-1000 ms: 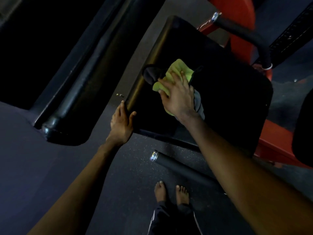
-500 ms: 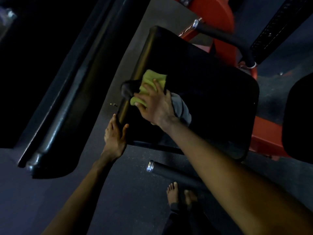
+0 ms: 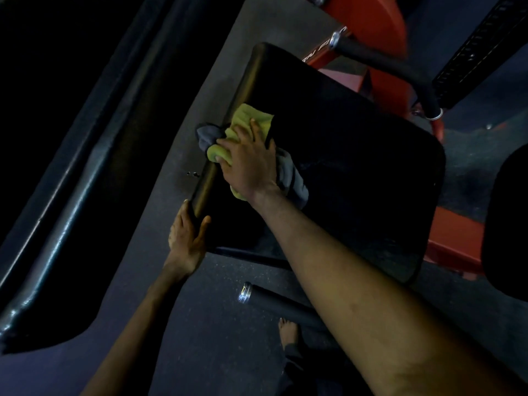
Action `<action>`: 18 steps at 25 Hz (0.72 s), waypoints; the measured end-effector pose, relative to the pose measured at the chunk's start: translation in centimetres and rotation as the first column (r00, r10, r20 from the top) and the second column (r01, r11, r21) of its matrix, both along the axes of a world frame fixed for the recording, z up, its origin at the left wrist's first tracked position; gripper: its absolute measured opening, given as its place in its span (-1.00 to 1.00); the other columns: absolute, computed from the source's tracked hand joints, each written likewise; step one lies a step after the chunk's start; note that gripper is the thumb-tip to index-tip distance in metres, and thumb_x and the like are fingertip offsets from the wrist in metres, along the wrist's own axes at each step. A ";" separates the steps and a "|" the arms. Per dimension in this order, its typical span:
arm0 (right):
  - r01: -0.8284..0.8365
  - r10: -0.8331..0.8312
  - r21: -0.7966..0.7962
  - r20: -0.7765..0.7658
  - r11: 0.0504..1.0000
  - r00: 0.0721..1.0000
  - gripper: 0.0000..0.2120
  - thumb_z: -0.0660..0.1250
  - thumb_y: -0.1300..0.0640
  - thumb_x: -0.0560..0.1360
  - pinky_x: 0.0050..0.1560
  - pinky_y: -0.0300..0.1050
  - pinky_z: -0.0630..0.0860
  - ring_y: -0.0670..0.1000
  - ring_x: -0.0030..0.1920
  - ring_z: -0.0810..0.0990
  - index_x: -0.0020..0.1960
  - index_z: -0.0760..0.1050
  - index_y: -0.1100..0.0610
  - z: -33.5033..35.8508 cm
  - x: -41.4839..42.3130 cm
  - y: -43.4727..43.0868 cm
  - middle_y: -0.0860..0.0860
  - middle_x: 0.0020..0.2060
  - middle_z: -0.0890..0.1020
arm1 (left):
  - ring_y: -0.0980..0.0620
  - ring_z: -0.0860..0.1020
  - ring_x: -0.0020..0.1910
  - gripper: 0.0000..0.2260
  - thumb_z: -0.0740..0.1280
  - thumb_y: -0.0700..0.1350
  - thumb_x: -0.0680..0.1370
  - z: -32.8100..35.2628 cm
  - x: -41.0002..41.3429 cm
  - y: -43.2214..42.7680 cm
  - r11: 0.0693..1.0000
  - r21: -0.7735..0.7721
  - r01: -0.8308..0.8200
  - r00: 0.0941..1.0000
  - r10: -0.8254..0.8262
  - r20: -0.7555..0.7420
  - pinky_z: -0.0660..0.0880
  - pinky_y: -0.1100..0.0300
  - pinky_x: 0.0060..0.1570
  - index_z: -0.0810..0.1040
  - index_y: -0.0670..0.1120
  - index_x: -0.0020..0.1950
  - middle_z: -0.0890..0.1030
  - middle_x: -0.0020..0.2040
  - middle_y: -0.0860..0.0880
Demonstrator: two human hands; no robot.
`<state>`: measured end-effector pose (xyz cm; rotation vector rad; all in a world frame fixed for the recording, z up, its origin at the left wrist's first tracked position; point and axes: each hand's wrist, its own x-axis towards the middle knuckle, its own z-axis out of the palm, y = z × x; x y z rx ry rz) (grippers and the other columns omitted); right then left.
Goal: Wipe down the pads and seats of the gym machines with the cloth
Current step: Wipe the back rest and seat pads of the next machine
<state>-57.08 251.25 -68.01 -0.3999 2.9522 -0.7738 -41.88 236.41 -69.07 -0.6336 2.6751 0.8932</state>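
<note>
The right hand [image 3: 248, 164] presses the cloth [image 3: 248, 118] onto the left edge of the seat [image 3: 357, 172], fingers [image 3: 254, 130] spread over it, one curled round its bunched end. The left hand [image 3: 185, 238] clasps the near-left corner — thumb on top. Most of the seat lies rightward of the cloth — likely the next stroke's way.

The one camera rides on my head and looks steeply down, so both my arms run up from the bottom edge to my left hand [image 3: 187, 238] and right hand [image 3: 248, 164]. It sits near the black seat pad [image 3: 357, 172], which fills the middle at a tilt with the cloth [image 3: 251, 118] left of centre, while the wide lens takes in floor [image 3: 223, 324] and red frame [image 3: 371, 18] at the edges
</note>
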 end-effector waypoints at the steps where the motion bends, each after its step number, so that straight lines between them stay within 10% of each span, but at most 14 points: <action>1: -0.052 0.052 -0.001 -0.039 0.999 0.998 -0.68 0.33 -0.16 0.54 0.40 0.34 0.25 0.18 0.56 0.21 0.26 0.58 -0.12 0.0 0.3 -0.4 -0.05 0.42 0.45 | -0.16 0.10 0.58 -0.37 0.14 0.12 0.67 0.0 0.0 0.1 1.000 -0.009 -0.009 1.000 0.009 -0.002 0.03 -0.10 0.55 -0.02 -0.09 0.64 0.12 0.62 -0.13; 5: -0.496 0.504 0.089 -0.148 0.864 0.851 -0.69 0.30 -0.21 0.50 0.33 0.25 0.32 0.15 0.47 0.36 0.13 0.64 -0.10 -0.8 1.6 -1.3 -0.06 0.24 0.57 | -0.16 0.03 0.60 -0.34 0.17 0.06 0.68 0.4 -0.1 0.8 0.998 -0.034 -0.057 0.998 0.058 0.022 -0.02 -0.04 0.53 -0.07 -0.15 0.64 0.03 0.64 -0.15; 13: -0.277 0.279 0.084 -0.016 0.957 0.960 -0.66 0.28 -0.22 0.54 0.43 0.25 0.19 0.12 0.55 0.21 0.23 0.57 -0.13 0.4 -4.5 0.2 -0.08 0.34 0.47 | -0.11 0.02 0.61 -0.36 0.18 0.04 0.68 0.6 -0.5 0.9 0.996 -0.058 -0.068 0.996 0.071 0.051 -0.04 0.03 0.53 -0.03 -0.18 0.63 0.04 0.63 -0.14; 18: -0.570 0.581 0.127 -0.068 0.811 0.811 -0.64 0.24 -0.26 0.53 0.38 0.18 0.24 0.09 0.48 0.32 0.16 0.63 -0.11 0.9 -0.6 -1.2 -0.10 0.27 0.55 | -0.06 -0.11 0.62 -0.30 0.20 0.04 0.67 0.4 -0.5 1.1 0.990 -0.049 -0.134 0.989 0.136 0.057 -0.12 0.07 0.53 -0.11 -0.21 0.63 -0.11 0.64 -0.14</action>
